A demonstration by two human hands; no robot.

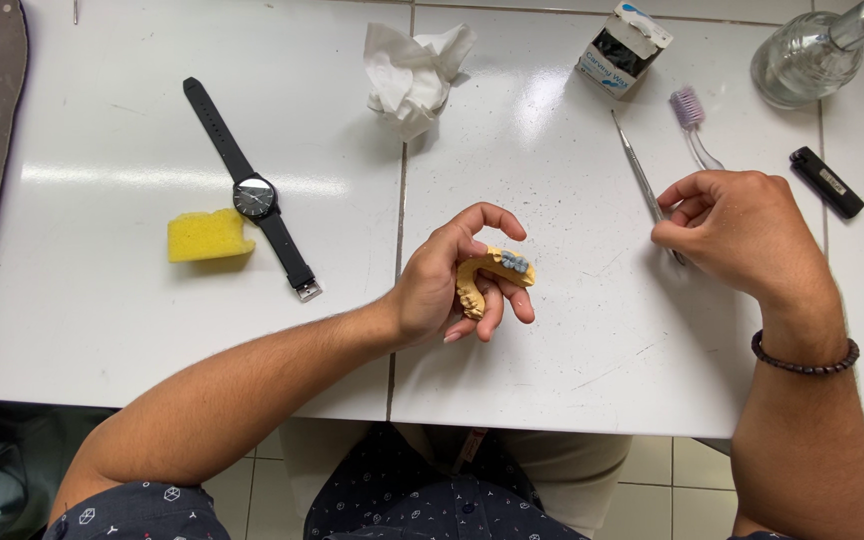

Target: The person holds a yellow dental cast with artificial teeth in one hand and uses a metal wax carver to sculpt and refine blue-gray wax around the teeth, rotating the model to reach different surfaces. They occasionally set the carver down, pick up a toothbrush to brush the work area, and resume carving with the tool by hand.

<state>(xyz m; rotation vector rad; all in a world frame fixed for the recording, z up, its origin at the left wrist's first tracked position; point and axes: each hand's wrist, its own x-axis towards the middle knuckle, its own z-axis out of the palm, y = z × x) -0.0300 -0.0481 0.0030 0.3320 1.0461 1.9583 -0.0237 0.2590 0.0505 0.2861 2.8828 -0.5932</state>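
Holding a yellow dental cast (482,278) just above the near part of the white worktop (552,360), the left hand (452,285) curls its fingers and thumb around the horseshoe-shaped model, so it is closed on it, with a small grey patch of wax or metal on the tooth row turned upward. The right hand (727,230), a beaded bracelet (805,358) at its wrist, sits to the right and a little farther off, well apart from the cast; its fingers are bent in and pinch the lower end of a thin metal instrument (642,180), whose shaft runs away up the worktop. Judging from this, the step in hand looks like work on the grey spot, the tool being readied while the cast is steadied. The next move would call for a fine, controlled tip and a firm, still hold on the model, since the plaster teeth look brittle.

Farther left lie a yellow sponge (209,235) and, just beside it, a black wristwatch (252,195) with its strap laid out. Beyond the hands, a crumpled white tissue (417,70) rests near the tile seam, a small open carton (622,45) stands to its right, then a toothbrush (692,120), a black lighter (827,182), and a glass flask (817,50) at the far corner.
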